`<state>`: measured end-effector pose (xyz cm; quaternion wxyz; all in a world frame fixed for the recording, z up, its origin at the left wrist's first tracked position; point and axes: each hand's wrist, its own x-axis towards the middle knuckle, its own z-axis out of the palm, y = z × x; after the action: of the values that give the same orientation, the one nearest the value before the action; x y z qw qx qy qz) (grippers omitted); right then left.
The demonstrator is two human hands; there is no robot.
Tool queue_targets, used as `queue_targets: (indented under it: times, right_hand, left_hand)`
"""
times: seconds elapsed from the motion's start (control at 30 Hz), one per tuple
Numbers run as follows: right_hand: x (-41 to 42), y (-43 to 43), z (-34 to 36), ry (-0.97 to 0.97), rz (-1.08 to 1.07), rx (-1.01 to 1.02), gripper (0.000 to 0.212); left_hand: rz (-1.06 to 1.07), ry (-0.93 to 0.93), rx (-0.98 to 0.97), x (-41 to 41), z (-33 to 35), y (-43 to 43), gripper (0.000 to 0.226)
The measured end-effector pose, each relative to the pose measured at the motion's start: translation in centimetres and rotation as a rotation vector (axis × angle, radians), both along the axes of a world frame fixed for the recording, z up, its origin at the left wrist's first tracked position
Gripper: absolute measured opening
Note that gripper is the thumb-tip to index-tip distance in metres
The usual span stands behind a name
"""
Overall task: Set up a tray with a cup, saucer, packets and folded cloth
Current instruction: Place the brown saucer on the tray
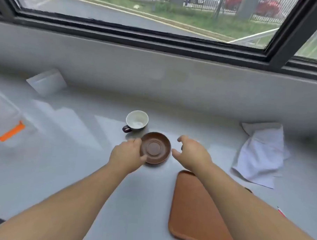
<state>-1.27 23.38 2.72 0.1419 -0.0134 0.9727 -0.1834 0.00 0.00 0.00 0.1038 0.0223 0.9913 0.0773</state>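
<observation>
**Saucer in hand, tray waiting bare**

A person's left hand (128, 155) is gripping the left rim of a brown saucer (155, 148) at the centre of the frame, thumb and fingers pinching its edge, with nothing sitting in its well. The right hand (191, 154) is hovering just right of the saucer, fingers curled and spread, grasping nothing. A white cup (137, 121) with a dark handle is standing upright on the grey table (79, 170) just above the saucer; its inside is looking pale, and blur is hiding whether anything is in it. The orange-brown tray (191, 212) is lying bare at lower right, partly under the right forearm. A crumpled white cloth (261, 153) is lying at right, well apart from the tray. A clear lidded container (7, 120) with orange clasps is sitting at the left edge, contents unclear.
</observation>
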Motion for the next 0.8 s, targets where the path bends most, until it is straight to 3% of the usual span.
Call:
queue_targets:
  times: [0.13,0.33,0.47,0.63,0.8]
  right_hand:
    - [-1.6,-1.3,-3.0,-0.231,-0.174,-0.151,0.065]
    - [-3.7,-2.1,-7.0,-0.352,-0.347,-0.327,0.059]
    - [-4.2,-2.3,-8.7,-0.36,-0.412,-0.381,0.041]
    - [-4.8,-2.6,-10.2,-0.356,-0.426,-0.423,0.021]
    - [-4.6,-1.9,-10.7,-0.3,-0.45,-0.452,0.017]
  left_hand:
    - [0.205,-0.113,0.161,-2.0,-2.4,-0.2,0.053]
    - [0.336,-0.27,0.292,-4.9,-5.5,0.6,0.056]
    - [0.475,-0.117,0.329,-5.9,-6.2,0.2,0.038]
    - [0.418,-0.329,0.286,-6.5,-7.8,-1.0,0.023]
    - [0.458,-0.314,0.436,-5.5,-8.4,-0.8,0.02]
